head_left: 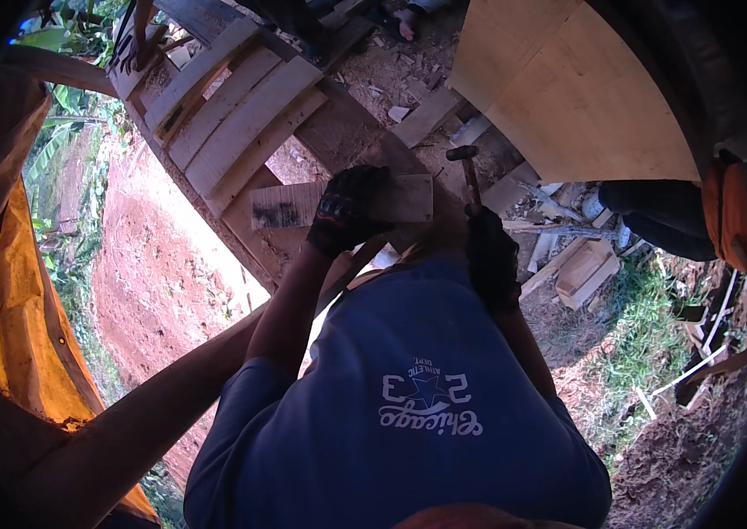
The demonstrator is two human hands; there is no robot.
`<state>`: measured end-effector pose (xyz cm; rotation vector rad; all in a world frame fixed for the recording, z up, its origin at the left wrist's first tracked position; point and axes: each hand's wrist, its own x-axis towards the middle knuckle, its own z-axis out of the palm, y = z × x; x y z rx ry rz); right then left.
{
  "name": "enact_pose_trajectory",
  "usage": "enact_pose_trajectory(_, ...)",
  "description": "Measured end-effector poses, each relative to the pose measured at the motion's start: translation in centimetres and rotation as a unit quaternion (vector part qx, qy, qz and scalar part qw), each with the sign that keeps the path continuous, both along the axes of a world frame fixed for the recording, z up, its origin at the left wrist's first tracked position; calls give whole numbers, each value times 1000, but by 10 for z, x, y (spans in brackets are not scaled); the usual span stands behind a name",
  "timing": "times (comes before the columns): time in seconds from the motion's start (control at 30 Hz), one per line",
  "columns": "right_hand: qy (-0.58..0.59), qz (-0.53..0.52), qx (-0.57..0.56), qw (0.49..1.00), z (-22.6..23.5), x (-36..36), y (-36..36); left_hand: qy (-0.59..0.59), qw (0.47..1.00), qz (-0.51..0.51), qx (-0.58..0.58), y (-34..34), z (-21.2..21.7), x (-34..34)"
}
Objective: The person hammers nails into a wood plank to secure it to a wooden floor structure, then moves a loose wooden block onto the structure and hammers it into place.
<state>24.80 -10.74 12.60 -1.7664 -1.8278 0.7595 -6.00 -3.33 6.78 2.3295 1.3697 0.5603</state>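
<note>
The short, pale rectangular wooden plank [404,199] lies crosswise in front of the person's chest, its right end over a wide brown wooden board [369,141]. The left grip [347,212], in a black glove, is clasped across its middle, fingers curled over the far edge; the right grip [491,256], also black-gloved, is wrapped round the handle of a dark-headed hammer [470,176] whose head stands clear of the plank. If hammering at that right end is the step, as it seems, good practice would be to press the plank flat, keep the left fingers well back from the strike, and land the face square; small dark specks at that end may be nails, but shadow leaves it uncertain. The plank's left part bears a dark, unreadable smudge. Bold white lettering, numerals and a star mark the blue cloth shirt [329,423], upside down in this view. Beyond lie a row of pale slats [246,132] and a large tan plywood sheet [576,88], with no writing legible on either.
</note>
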Motion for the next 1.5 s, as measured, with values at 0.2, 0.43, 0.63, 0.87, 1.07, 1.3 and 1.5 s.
enact_pose_trajectory(0.2,4,7,67,998,16,4,8,28,998,59,7,16,0,-14)
enact_pose_trajectory(0.43,-97,85,94,987,21,37,39,92,972,216,23,54,-3,-37)
enact_pose_trajectory(0.63,-3,145,72,987,25,40,97,106,937,332,6,58,-18,-40)
enact_pose_trajectory(0.87,45,215,38,975,34,14,158,24,908,418,-31,27,3,-27)
enact_pose_trajectory(1.07,65,261,64,961,11,-2,191,-81,896,437,-13,56,22,-16)
enact_pose_trajectory(1.3,43,254,0,966,-6,-38,209,-131,909,396,-20,141,-15,-14)
enact_pose_trajectory(1.5,18,248,-10,968,-19,-58,218,-201,894,400,-21,152,-52,-8)
